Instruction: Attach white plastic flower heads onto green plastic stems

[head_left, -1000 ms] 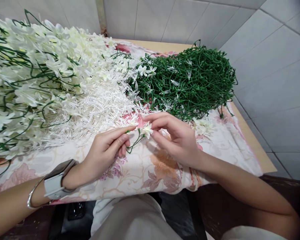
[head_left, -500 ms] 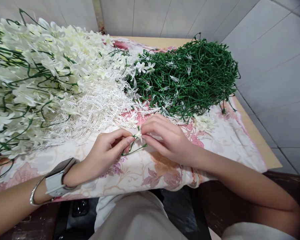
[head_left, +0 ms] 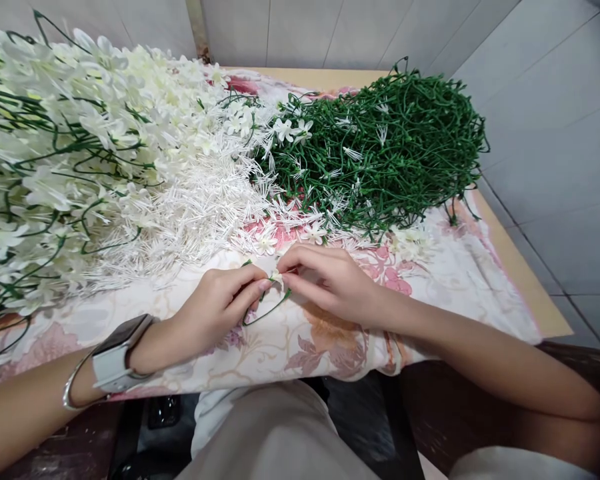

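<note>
My left hand (head_left: 225, 297) is closed in a pinch on a thin green plastic stem (head_left: 269, 311), which curves below the fingers. At the stem's tip, between both hands, is a small white artificial flower (head_left: 276, 275). My right hand (head_left: 325, 280) pinches this flower with thumb and forefinger, partly covering it. Just beyond the fingers lie loose white flowers (head_left: 314, 233) and a heap of white stamen pieces (head_left: 195, 207) on the floral cloth (head_left: 270, 353).
A large pile of white flowers on green stems (head_left: 80, 133) fills the left side. A tangled heap of bare green stems (head_left: 410, 147) lies at the back right. The board's edge (head_left: 530, 280) shows at the right, near the tiled wall (head_left: 555, 133).
The flower has shifted slightly left and down, and its petals are more covered by my right fingers. My right hand has moved a little lower. The stem has turned between the fingers.
</note>
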Demonstrator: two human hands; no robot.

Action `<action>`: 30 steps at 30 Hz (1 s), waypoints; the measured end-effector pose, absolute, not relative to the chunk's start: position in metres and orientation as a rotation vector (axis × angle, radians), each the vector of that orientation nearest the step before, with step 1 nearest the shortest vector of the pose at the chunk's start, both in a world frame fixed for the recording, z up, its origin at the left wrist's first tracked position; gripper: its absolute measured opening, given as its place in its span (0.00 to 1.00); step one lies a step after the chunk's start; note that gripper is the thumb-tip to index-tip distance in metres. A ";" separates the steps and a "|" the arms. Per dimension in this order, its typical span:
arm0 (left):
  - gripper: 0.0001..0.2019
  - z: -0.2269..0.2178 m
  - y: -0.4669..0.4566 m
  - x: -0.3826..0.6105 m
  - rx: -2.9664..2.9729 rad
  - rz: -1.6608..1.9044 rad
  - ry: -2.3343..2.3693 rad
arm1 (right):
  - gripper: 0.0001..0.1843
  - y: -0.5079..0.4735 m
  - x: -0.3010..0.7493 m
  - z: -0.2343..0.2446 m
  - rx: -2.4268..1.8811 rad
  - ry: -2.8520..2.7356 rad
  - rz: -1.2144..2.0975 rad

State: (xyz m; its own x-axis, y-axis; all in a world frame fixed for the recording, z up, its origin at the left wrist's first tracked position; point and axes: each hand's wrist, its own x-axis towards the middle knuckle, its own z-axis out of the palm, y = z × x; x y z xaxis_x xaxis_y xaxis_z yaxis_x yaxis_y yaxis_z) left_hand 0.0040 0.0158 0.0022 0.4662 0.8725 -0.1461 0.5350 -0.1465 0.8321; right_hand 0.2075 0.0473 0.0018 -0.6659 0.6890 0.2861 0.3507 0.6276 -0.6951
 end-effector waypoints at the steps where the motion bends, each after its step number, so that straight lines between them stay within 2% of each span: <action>1: 0.13 0.002 0.016 0.004 1.832 0.469 1.193 | 0.04 0.048 0.207 0.001 -0.836 -2.296 0.885; 10: 0.11 -0.001 0.018 0.006 1.905 0.466 1.223 | 0.03 0.049 0.206 0.000 -0.887 -2.215 1.065; 16: 0.12 -0.002 0.018 0.005 1.931 0.447 1.230 | 0.04 0.048 0.206 -0.001 -0.886 -2.247 1.041; 23: 0.07 -0.004 0.016 0.008 2.104 0.463 1.188 | 0.03 0.048 0.205 0.000 -0.932 -2.191 1.061; 30: 0.10 0.000 0.017 0.006 2.090 0.445 1.157 | 0.03 0.048 0.206 0.001 -0.876 -2.278 0.961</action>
State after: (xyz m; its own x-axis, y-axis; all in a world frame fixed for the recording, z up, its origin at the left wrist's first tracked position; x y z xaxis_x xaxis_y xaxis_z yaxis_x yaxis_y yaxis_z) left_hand 0.0065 0.0174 -0.0001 0.5430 0.8390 -0.0343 0.5999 -0.3590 0.7150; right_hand 0.2059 0.0476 0.0008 -0.6601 0.7235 0.2018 0.3602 0.5406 -0.7602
